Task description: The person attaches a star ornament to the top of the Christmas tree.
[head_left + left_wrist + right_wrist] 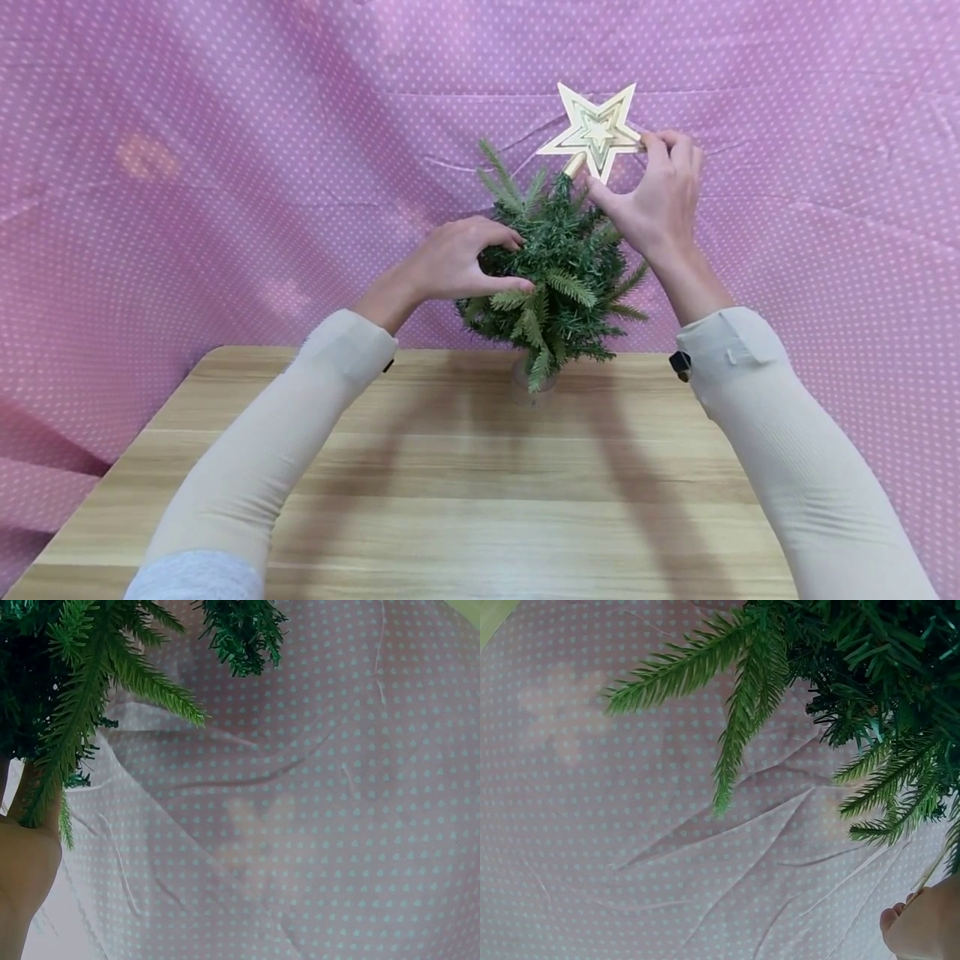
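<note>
A small artificial Christmas tree [570,258] stands at the table's back edge. At its top is a gold star topper [597,132], whose gold cone sits on the tip, leaning a little. My right hand [663,187] grips the star by its right point, with the thumb near the lower point. On the tree's left side, my left hand [457,258] holds the branches between curved fingers and thumb. Green sprigs [82,712] partly cover that hand in the left wrist view. Only the edge of the right hand [926,922] shows in the right wrist view, below the branches.
The tree has a clear, roundish base [534,387] on the wood-grain table [480,500]. Behind it hangs a pink dotted cloth [262,167] with folds. Dark bands [681,365] sit at the cuffs of the light sleeves.
</note>
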`<state>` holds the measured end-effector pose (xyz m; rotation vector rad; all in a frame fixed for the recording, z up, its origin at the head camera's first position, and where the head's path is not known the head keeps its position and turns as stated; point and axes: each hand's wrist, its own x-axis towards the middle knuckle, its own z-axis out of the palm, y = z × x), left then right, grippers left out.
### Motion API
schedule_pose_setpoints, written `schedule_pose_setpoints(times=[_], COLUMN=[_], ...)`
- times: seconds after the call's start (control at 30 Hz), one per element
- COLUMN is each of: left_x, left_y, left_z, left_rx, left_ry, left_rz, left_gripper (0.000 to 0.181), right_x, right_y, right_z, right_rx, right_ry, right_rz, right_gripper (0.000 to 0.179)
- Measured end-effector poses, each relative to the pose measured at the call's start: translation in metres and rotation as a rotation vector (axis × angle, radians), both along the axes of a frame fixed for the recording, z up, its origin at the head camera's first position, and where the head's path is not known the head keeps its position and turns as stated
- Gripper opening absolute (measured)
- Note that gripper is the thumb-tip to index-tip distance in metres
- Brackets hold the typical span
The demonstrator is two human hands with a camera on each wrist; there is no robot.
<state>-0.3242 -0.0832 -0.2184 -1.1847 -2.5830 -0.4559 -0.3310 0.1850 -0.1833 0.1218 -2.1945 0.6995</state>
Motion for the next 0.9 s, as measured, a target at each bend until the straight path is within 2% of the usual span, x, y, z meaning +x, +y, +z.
schedule_pose_setpoints(times=[0.23, 0.5, 0.9], left_x=[0.0004, 0.0016, 0.0008], left_y=[-0.0005, -0.0018, -0.0008], left_z=[-0.0006, 0.0, -0.0003], left_rx=[0.005, 0.014, 0.008], left_ry=[-0.005, 0.003, -0.003], left_rz=[0.002, -0.01, -0.007], left_gripper=[0.069, 0.068, 0.069], right_x=[-0.0006, -0.0008, -0.0023], right_y=[0.0, 0.0009, 0.0024], right_z=[-0.0041, -0.0059, -0.0083], right_rx=[-0.01, 0.006, 0.015], right_ry=[0.055, 0.159, 0.187], right_rz=[0.026, 0.061, 0.075], right_gripper=[0.081, 0.078, 0.079])
